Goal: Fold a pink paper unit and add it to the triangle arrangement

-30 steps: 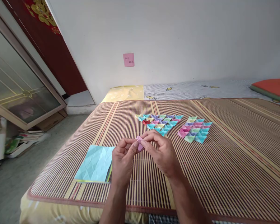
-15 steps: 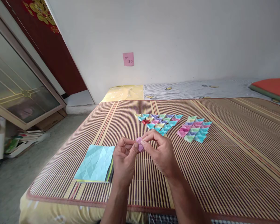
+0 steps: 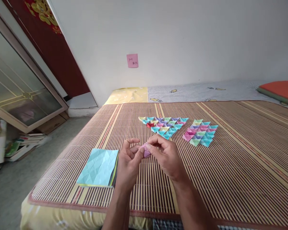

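A small folded pink paper piece point(image 3: 146, 150) is pinched between both hands over the striped bamboo mat point(image 3: 230, 166). My left hand point(image 3: 129, 161) holds it from the left with fingers curled. My right hand point(image 3: 166, 156) grips it from the right with thumb and fingers closed. Left of my hands lies a stack of creased paper sheets point(image 3: 98, 167) with a light blue sheet on top. Beyond my hands lie two flat panels of joined coloured paper triangles: a triangular panel point(image 3: 164, 125) and a smaller diamond-shaped panel point(image 3: 201, 133).
The mat covers a low bed with a yellow sheet point(image 3: 128, 95) and a checked sheet point(image 3: 201, 90). An orange cushion point(image 3: 279, 89) lies far right. A pink note point(image 3: 132, 60) sticks on the wall. Books point(image 3: 26, 143) and a glass-door frame point(image 3: 16, 89) stand on the floor at left.
My hands have sunk slightly with the pink piece. The left fingers have shifted and spread a little around it. Everything on the mat stays where it was.
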